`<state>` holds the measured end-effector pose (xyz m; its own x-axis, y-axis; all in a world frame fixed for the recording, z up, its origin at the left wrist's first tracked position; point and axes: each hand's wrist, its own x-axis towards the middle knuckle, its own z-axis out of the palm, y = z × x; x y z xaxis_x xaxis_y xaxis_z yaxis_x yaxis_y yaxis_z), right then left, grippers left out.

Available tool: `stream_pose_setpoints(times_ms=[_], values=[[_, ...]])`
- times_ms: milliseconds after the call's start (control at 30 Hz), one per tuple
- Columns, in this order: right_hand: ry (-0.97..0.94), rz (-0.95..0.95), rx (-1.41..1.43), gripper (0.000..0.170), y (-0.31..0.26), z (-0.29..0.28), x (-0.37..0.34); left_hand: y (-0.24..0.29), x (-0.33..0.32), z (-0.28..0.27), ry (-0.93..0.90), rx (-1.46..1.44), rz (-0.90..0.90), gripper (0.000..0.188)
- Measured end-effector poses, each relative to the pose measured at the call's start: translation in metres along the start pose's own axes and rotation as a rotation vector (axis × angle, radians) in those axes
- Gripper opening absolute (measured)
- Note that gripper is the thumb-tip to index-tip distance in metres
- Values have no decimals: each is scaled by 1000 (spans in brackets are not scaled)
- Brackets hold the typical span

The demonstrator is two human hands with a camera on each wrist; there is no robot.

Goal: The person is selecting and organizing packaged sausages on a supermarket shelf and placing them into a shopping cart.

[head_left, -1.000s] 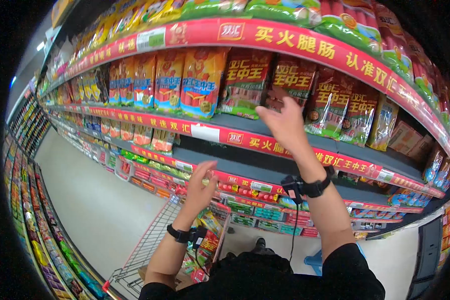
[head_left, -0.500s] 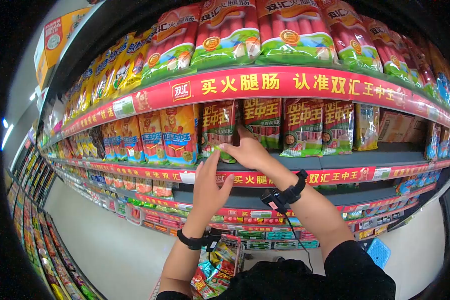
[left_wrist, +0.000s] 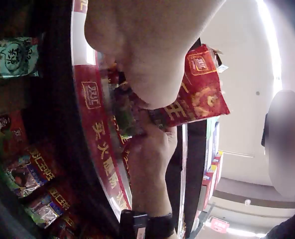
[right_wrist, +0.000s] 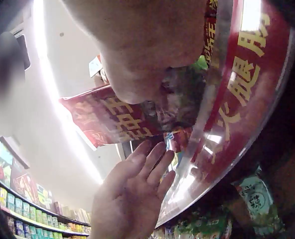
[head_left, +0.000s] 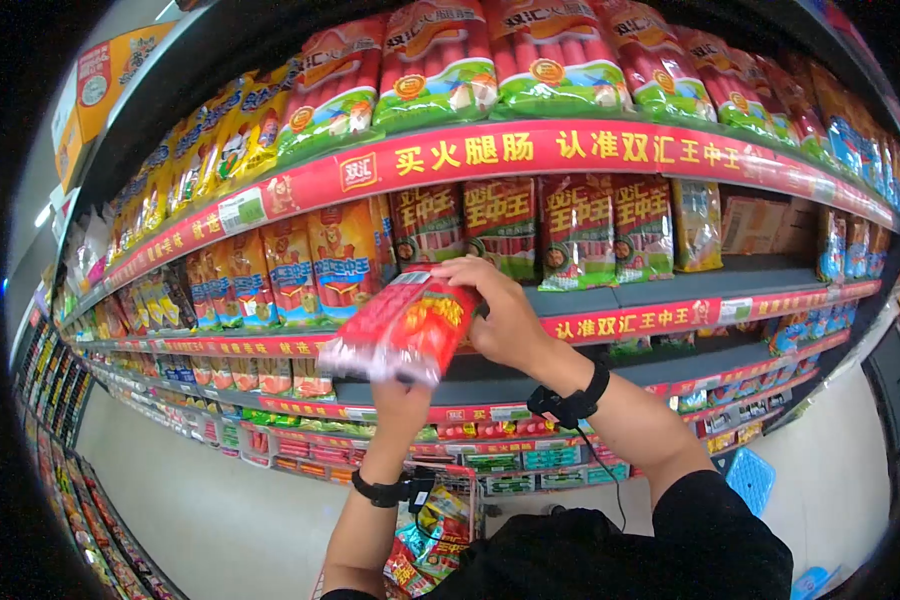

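My right hand (head_left: 497, 312) grips a red plastic pack of sausages (head_left: 406, 318) by its edge, out in front of the shelf. The pack is tilted, its clear end toward the lower left. Beneath it is my left hand (head_left: 402, 402), its fingers hidden by the pack in the head view. In the right wrist view the left hand (right_wrist: 130, 199) shows straight, spread fingers under the pack (right_wrist: 110, 117). The left wrist view also shows the right hand (left_wrist: 150, 154) at the pack (left_wrist: 202, 92). Matching red packs (head_left: 577, 235) stand on the shelf behind.
Orange and blue packs (head_left: 345, 255) stand left of the red ones. Larger sausage packs (head_left: 550, 60) fill the shelf above, over a red label strip (head_left: 470, 155). A shopping cart with colourful packs (head_left: 440, 530) is below. A blue stool (head_left: 750, 482) stands at lower right.
My right hand has drawn a sausage pack off the shelf and turned it over toward me. The left hand, earlier up beside the shelf edge, is now under the pack. The head view first tilted upward.
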<state>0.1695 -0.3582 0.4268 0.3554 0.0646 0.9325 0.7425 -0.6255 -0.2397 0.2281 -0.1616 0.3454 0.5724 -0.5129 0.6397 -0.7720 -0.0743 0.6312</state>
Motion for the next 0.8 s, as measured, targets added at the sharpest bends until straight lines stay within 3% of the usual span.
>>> stream_pose_setpoints(times_ms=[33, 67, 100, 167, 200, 233, 267, 300, 333, 367, 400, 467, 533, 667, 800], values=[[-20, -24, -24, 39, -10, -4, -6, -1, -17, 4, 6, 28, -135, 56], [-25, -71, -53, 42, -17, -6, -15, -14, -21, 8, 6, -223, 66, 50], [-62, -54, -31, 42, -30, -11, -22, 1, -24, 7, -11, -242, 60, 50], [-139, -8, 43, 43, -54, -21, -42, 64, -24, -16, 116, -109, 229, 64], [-183, 49, 143, 43, -65, -26, -53, 76, -26, -19, 181, -44, 308, 71], [-223, 168, 249, 46, -75, -30, -70, 54, -40, -13, 108, -183, 315, 68], [-262, 293, 360, 53, -87, -36, -80, 44, -49, -10, -83, -594, 240, 63], [-335, 427, 356, 51, -102, -49, -89, 41, -64, -9, -167, -410, 165, 61], [-283, 764, 430, 53, -104, -45, -128, 53, -71, -14, -250, -221, 81, 59], [-222, 899, 579, 48, -110, -46, -143, 65, -72, -6, -147, -212, 87, 59], [-156, 1032, 731, 45, -114, -46, -156, 61, -81, 1, -296, -364, -128, 61], [-138, 1171, 761, 45, -108, -43, -205, 72, -90, 30, -294, -573, -238, 58], [-92, 1288, 767, 49, -113, -42, -230, 80, -106, 52, -361, -823, -475, 56], [17, 1470, 930, 59, -128, -50, -247, 95, -116, 73, -418, -737, -408, 26], [-74, 1552, 891, 61, -130, -70, -255, 116, -111, 86, -498, -676, -479, 23]])
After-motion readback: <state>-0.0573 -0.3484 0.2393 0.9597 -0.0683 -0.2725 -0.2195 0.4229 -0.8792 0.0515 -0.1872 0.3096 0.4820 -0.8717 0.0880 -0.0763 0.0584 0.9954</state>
